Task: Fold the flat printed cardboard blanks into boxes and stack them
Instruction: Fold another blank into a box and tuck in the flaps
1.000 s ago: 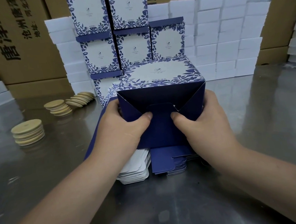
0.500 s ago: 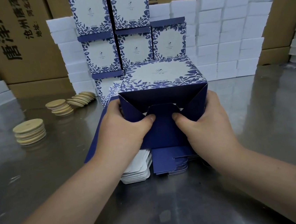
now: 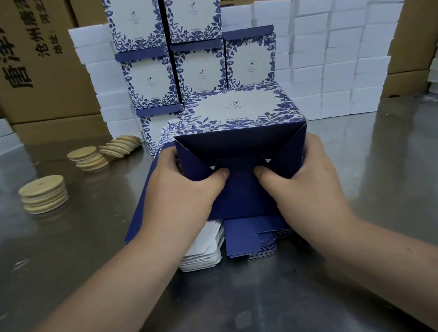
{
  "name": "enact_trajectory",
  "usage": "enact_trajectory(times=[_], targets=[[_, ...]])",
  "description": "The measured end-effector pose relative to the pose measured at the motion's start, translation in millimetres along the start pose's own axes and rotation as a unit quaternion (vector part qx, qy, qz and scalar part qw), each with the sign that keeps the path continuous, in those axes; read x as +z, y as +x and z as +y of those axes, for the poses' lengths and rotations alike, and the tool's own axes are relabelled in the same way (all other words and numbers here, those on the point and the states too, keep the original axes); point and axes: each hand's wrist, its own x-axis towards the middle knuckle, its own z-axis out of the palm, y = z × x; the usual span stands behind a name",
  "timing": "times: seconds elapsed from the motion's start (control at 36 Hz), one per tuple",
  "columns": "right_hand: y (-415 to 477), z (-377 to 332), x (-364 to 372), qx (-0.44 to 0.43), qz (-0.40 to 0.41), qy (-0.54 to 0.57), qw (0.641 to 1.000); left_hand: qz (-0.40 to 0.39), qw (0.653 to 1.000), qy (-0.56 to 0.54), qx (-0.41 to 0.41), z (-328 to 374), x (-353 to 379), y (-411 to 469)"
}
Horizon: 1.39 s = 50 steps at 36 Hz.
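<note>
Navy card with floral print: the half-folded box (image 3: 236, 110) is held on its side over the pile of flat blanks (image 3: 250, 243) on the steel table (image 3: 378, 203), open bottom toward the camera. The left hand (image 3: 180, 194) and right hand (image 3: 303, 181) each grip a side wall, thumbs pressing the centre flap (side flaps already angled in). Against half a second back almost nothing shifts; the flap perhaps sits slightly deeper, hard to tell. Finished boxes (image 3: 149, 78) stand stacked behind.
</note>
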Motion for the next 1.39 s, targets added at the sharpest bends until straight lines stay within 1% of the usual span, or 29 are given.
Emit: enact_trajectory(times=[0.14,0.28,0.36,0.5,0.56,0.64,0.72,0.78,0.83,0.89,0.97,1.08,1.17,1.39], targets=[[-3.0,-1.7,-1.8,-0.001,-0.018,0.012,1.000,-0.025,0.999,-0.044,0.005,2.0,-1.3,-2.3],[-4.2,-2.8,-3.2,-0.036,-0.037,0.015,0.999,-0.046,0.996,-0.069,0.020,5.3,-3.1,-4.5],[-4.2,-4.4,-4.1,-0.061,-0.051,0.001,0.997,-0.054,0.995,-0.072,0.042,5.6,-4.4,-6.1],[-1.9,-2.7,-7.5,-0.087,-0.035,-0.014,0.995,-0.081,0.988,-0.107,0.080,14.6,-8.3,-7.4],[-0.6,-4.2,-10.7,-0.072,-0.024,-0.012,0.997,-0.081,0.987,-0.101,0.098,14.7,-10.6,-6.8],[1.4,-7.2,-14.5,-0.046,-0.026,0.024,0.998,-0.062,0.989,-0.070,0.119,14.3,-12.6,-6.4],[-1.0,-10.2,-13.5,-0.054,-0.042,0.062,0.996,-0.064,0.985,-0.045,0.155,15.2,-10.3,-8.4],[-3.1,-10.7,-11.7,-0.050,-0.053,0.087,0.994,-0.087,0.984,-0.051,0.150,13.2,-8.0,-10.1],[-3.7,-10.8,-11.2,-0.050,-0.056,0.091,0.993,-0.114,0.984,-0.056,0.122,11.0,-7.3,-10.1],[-3.1,-9.8,-11.4,-0.051,-0.049,0.076,0.995,-0.137,0.983,-0.061,0.108,10.4,-7.3,-10.5],[-2.5,-8.1,-12.1,-0.044,-0.034,0.067,0.996,-0.152,0.981,-0.046,0.111,8.7,-6.6,-11.9],[-2.3,-6.7,-13.1,-0.036,-0.033,0.072,0.996,-0.144,0.982,-0.024,0.121,7.8,-6.2,-12.5],[-0.4,-5.1,-12.8,-0.045,-0.040,0.054,0.997,-0.136,0.983,-0.030,0.122,8.7,-5.9,-13.1],[2.2,-1.7,-12.2,-0.104,-0.079,-0.090,0.987,-0.094,0.986,-0.098,0.100,10.9,-8.2,-9.5]])
